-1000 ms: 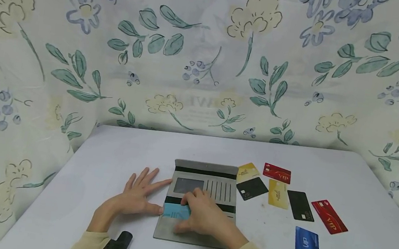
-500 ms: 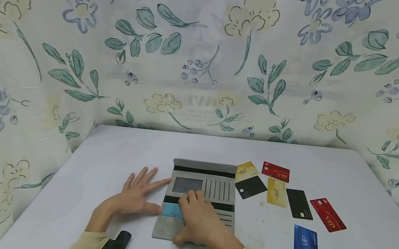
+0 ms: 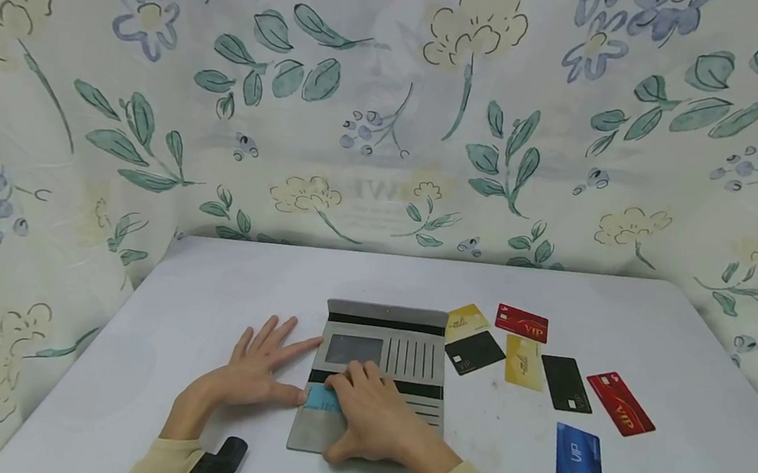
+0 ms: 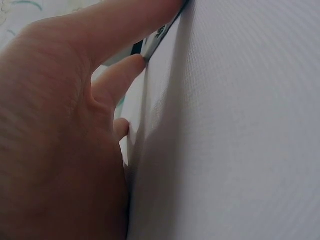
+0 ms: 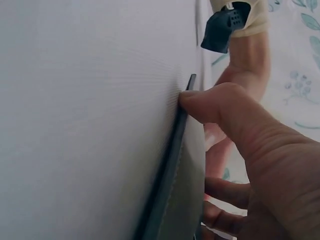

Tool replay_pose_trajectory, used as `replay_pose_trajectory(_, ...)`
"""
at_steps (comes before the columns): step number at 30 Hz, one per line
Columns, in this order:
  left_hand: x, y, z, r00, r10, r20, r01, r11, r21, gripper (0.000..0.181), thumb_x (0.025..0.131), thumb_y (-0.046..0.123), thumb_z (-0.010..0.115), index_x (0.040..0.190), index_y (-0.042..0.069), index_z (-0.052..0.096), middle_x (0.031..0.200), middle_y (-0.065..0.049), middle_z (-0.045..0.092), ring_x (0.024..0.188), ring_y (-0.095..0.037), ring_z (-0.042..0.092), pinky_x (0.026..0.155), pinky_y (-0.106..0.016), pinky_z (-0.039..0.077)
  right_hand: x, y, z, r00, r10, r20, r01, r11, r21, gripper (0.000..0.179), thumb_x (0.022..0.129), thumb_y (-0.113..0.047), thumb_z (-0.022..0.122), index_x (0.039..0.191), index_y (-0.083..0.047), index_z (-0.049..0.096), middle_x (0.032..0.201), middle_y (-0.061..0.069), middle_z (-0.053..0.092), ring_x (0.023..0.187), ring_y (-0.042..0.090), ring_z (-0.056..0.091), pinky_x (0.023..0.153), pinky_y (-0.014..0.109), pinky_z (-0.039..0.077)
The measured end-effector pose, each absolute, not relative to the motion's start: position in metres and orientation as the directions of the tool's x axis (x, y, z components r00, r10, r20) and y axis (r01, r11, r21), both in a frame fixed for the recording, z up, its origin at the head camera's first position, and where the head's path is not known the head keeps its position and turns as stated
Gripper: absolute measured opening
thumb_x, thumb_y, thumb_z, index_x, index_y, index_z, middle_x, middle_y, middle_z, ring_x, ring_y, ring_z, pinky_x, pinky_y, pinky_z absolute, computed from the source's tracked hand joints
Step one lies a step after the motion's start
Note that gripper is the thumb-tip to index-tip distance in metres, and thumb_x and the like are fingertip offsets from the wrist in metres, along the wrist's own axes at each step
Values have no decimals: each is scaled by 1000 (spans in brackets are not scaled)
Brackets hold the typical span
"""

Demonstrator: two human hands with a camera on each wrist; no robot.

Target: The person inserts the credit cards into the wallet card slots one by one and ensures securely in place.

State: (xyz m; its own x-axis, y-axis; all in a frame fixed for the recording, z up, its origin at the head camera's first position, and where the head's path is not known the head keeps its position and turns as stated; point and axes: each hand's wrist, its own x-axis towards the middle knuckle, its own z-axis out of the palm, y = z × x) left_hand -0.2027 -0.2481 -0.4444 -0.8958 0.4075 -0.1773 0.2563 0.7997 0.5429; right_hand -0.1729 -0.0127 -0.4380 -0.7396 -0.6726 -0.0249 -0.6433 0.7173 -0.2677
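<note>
In the head view a grey wallet [image 3: 412,361] lies unfolded on the table, with a clear window and rows of card slots. A light blue card [image 3: 322,398] shows on its near half, partly covered by my right hand [image 3: 376,419]. That hand rests over the near half, fingertips by the black band and thumb at the near edge. The right wrist view shows its thumb touching the wallet's edge [image 5: 175,135]. My left hand [image 3: 246,380] lies spread on the table, thumb and index fingertip at the wallet's left edge. The fingertips' contact with the blue card is hidden.
Right of the wallet lie gold cards [image 3: 525,362], black cards [image 3: 567,384], red cards [image 3: 621,404] and a dark blue card [image 3: 580,466]. One black card [image 3: 474,352] overlaps a gold one beside the wallet. A flowered cloth [image 3: 394,112] hangs behind the white table [image 3: 275,271].
My right hand's thumb has moved to the wallet's near edge, and its fingers have straightened and shifted left across the blue card, covering more of it. The left hand keeps its place.
</note>
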Motion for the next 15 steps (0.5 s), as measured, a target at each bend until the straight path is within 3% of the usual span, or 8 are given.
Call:
replay_pose_trajectory(8, -204, -248, -445, -897, 401, -184, 252, 808, 532, 85, 80, 54, 71, 152, 20, 40, 163, -25, 7, 148, -47, -11, 112, -66, -15, -175, -15, -443, -724, -690, -7, -659, 693, -293, 66, 70, -46, 82, 125, -20, 58, 111, -6, 50, 99, 11, 41, 89, 36, 45)
replay_pose_trajectory(15, -204, -248, -445, -899, 395, -191, 245, 814, 527, 85, 80, 54, 71, 152, 21, 40, 164, -24, 7, 149, -47, -11, 112, -66, -15, -170, -19, -439, -733, -680, -6, -662, 716, -220, 64, 71, -48, 81, 124, -22, 60, 110, -7, 52, 101, 12, 44, 94, 42, 45)
